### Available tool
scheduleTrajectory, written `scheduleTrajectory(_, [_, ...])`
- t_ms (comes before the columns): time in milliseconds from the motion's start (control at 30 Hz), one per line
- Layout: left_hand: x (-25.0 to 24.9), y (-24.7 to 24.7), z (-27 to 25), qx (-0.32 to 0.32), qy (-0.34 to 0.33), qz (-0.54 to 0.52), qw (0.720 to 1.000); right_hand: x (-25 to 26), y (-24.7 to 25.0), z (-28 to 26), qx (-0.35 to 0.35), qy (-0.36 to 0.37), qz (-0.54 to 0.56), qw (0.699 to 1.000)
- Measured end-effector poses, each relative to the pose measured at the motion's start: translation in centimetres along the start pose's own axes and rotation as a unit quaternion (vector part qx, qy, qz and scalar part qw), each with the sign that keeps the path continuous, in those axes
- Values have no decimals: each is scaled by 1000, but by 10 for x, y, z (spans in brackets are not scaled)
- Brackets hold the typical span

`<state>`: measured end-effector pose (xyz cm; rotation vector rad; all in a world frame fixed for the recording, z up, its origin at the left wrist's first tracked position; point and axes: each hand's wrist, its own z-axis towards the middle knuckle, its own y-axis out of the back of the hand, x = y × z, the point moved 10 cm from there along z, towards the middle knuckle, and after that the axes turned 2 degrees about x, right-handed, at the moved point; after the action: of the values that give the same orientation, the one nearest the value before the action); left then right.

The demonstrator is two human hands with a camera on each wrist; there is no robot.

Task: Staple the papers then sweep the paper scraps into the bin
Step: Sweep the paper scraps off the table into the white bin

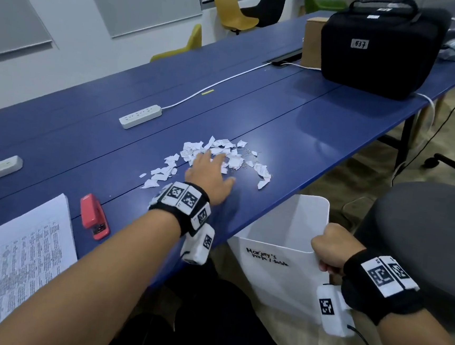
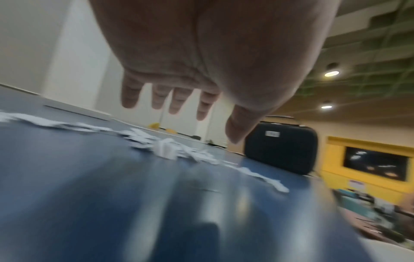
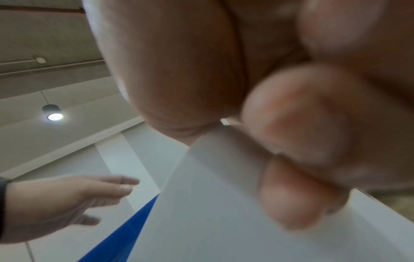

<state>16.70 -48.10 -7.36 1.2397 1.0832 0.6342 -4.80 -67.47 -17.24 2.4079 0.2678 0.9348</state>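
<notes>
White torn paper scraps (image 1: 216,157) lie in a loose heap on the long blue table (image 1: 322,117), near its edge. My left hand (image 1: 209,175) is spread flat over the near side of the heap, fingers straight and slightly fanned, holding nothing. The left wrist view shows the palm just above the tabletop; whether the fingertips touch the paper I cannot tell, as the picture is blurred.

My right hand (image 1: 331,248) is curled round the rim of the white plastic bin (image 1: 279,232), thumb and fingers pinching the wall, as the right wrist view confirms. I judge I hold the bin there, tucked against the table edge at about five o'clock from the heap and lower than the tabletop, so that its open mouth can catch whatever the left hand drags over the edge.

At nine o'clock from the left wrist lies the red stapler (image 1: 94,217), and beyond it, at about eight o'clock, the stack of printed white papers (image 1: 18,258); I cannot see a staple, but both look set aside, so I take the stapling as finished and the sweeping as barely begun.

A few scraps trail towards eight o'clock from the heap and may be missed by one pass. Light pieces could also flutter past the bin's rim.
</notes>
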Motion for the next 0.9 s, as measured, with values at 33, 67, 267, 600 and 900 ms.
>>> scheduleTrajectory(33, [28, 2, 5, 4, 59, 30, 998, 0, 0, 1, -3, 1, -2, 1000])
scheduleTrajectory(67, [57, 2, 8, 22, 114, 58, 992, 0, 0, 1, -7, 5, -4, 1000])
scheduleTrajectory(267, [141, -10, 3, 127, 222, 63, 965, 3, -2, 0, -7, 7, -4, 1000])
scheduleTrajectory(600, [-25, -67, -67, 194, -70, 61, 977, 8, -9, -6, -4, 1, -15, 1000])
scheduleTrajectory(900, [-113, -89, -115, 221, -258, -14, 940, 9, -9, -7, -4, 5, 7, 1000])
